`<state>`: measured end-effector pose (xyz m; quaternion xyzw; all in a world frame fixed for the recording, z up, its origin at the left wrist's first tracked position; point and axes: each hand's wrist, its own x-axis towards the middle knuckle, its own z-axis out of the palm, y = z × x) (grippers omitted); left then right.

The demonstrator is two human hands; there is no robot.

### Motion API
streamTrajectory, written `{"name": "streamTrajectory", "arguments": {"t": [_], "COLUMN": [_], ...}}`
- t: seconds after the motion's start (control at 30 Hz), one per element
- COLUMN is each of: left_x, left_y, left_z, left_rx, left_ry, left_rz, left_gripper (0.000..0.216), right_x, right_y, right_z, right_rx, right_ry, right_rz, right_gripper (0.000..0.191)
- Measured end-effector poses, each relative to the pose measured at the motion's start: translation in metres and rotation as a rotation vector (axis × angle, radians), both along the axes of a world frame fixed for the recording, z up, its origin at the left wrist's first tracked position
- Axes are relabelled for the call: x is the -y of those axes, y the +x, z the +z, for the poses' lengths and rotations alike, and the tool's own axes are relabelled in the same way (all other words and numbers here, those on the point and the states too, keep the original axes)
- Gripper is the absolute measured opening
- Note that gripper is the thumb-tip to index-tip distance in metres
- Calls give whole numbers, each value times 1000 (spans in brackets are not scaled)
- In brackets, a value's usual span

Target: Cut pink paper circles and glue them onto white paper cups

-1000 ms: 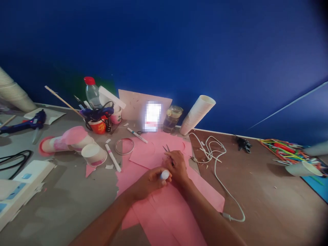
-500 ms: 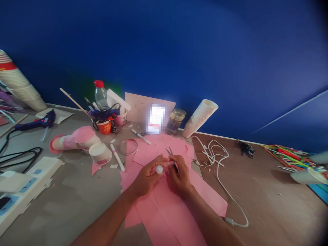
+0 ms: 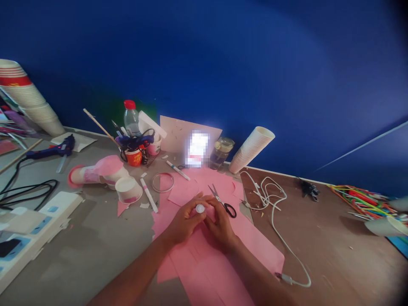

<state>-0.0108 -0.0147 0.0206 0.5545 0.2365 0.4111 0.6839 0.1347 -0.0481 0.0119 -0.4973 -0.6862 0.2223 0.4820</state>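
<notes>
Where the blue wall [image 3: 204, 63] meets the far left of the grey tabletop [image 3: 95, 242], a tall red-banded stack of paper cups [image 3: 32, 97] leans over, with a power strip [image 3: 60, 208] lying nearer the person and a dark blue glue gun [image 3: 59, 148] between them. Next along, a shape built of cups and pink paper [image 3: 108, 165] lies on its side just beside a short white cup [image 3: 128, 190]; behind them a red cup [image 3: 134, 159] holds tools, and a clear bottle [image 3: 131, 119] with a red cap stands farther back. A white marker [image 3: 149, 195] with a pink band slants past a thin ring [image 3: 153, 183]. Over the pink sheets [image 3: 204, 272] in the middle, the left hand [image 3: 186, 219] curls its thumb and forefinger round a small white object [image 3: 199, 208], whose round end faces up. The right hand [image 3: 221, 227] bends in close, its fingertips near the left forefinger; whether they grip anything, I cannot tell. Black-handled scissors [image 3: 219, 199] lie on the pink paper just beyond the right hand, blades pointing away, slightly parted. Farther right, another stack of white cups [image 3: 251, 148] tilts by the wall, a white cable [image 3: 274, 221] loops across the brown tabletop [image 3: 325, 250], and coloured sticks [image 3: 363, 197] lie heaped near a cup on its side [image 3: 385, 226].
</notes>
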Motion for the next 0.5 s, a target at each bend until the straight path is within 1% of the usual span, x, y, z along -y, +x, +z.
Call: {"name": "streamTrajectory", "arguments": {"t": [0.13,0.23,0.3,0.37,0.43,0.5], "left_x": [0,1,1,1,1,0], "left_y": [0,0,-1,-2,-2,-3], "left_z": [-2,1,4,6,6,5], "left_rx": [130,175,205,240,254,260], "left_ry": [-124,-212,-265,-299,-300,-279], "left_rz": [-46,-65,-69,-68,-72,-86], "left_gripper": [16,17,18,18,18,19], "right_x": [0,-1,-2,-3,-2,-1], "right_y": [-1,1,3,4,4,2], "right_z": [-2,-5,-5,-3,1,6], "right_rx": [-122,-335,-511,-684,-832,-927], "right_ry": [-118,-258,-356,-451,-539,-628], "right_rz": [5,31,104,209,321,417], "right_gripper": [22,16,19,24,28,35]}}
